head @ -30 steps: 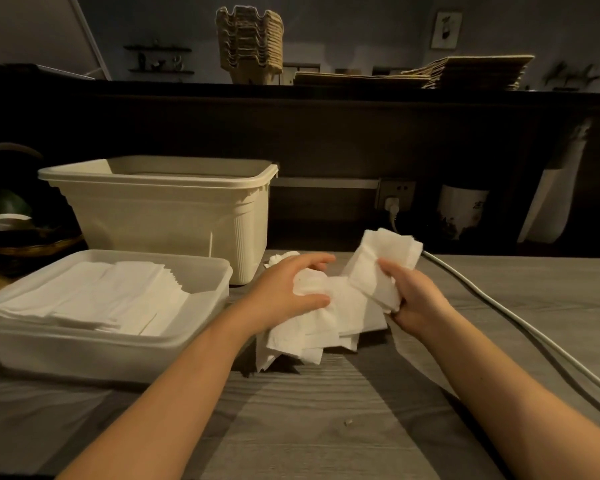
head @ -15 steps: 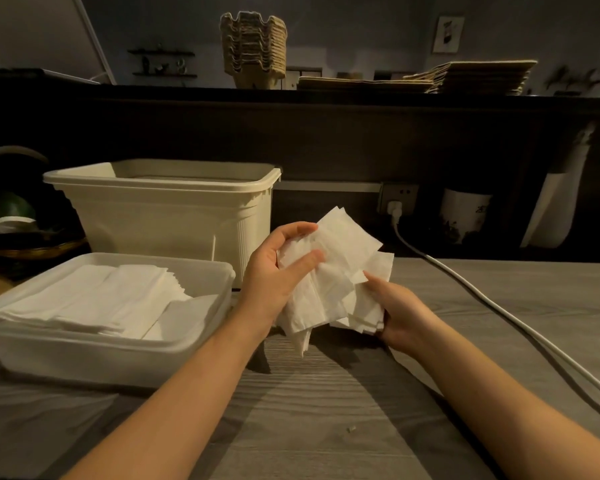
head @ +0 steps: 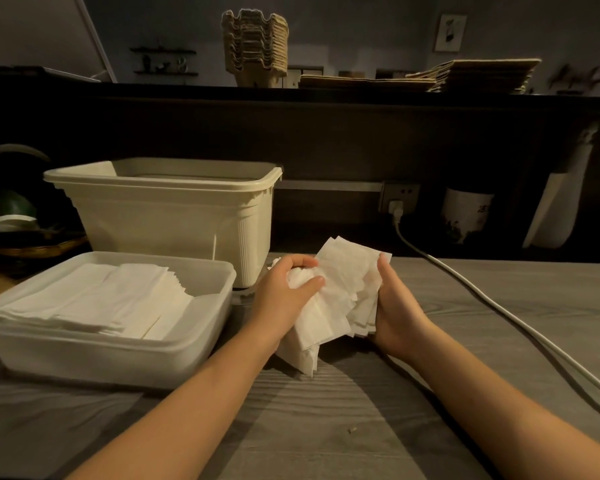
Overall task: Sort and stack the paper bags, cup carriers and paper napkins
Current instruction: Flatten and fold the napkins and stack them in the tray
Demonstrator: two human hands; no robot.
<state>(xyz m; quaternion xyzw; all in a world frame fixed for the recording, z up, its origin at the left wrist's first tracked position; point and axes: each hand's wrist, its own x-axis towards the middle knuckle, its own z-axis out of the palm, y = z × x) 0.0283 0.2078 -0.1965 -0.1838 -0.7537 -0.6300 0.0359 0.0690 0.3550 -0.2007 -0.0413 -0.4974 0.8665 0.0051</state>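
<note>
A loose bundle of white paper napkins [head: 340, 289] is held between both hands just above the grey table. My left hand [head: 284, 292] grips its left side with thumb and fingers curled over it. My right hand [head: 394, 306] clasps the right edge, fingers behind the sheets. The bundle's lower corner touches the table. A shallow white tray [head: 201, 344] at the left holds stacked, fanned napkins [head: 104, 299]. On the dark upper shelf stand stacked cup carriers [head: 255, 46] and flat paper bags [head: 465, 74].
A deep cream tub [head: 174, 216] stands behind the tray. A white power cable [head: 499, 306] runs from a wall socket [head: 399, 199] diagonally across the table to the right. A dark bowl and small items sit at the far left.
The napkin bundle was lifted off the table and gathered upright between both hands, then lowered slightly; my right hand shifted from beneath to its right edge.
</note>
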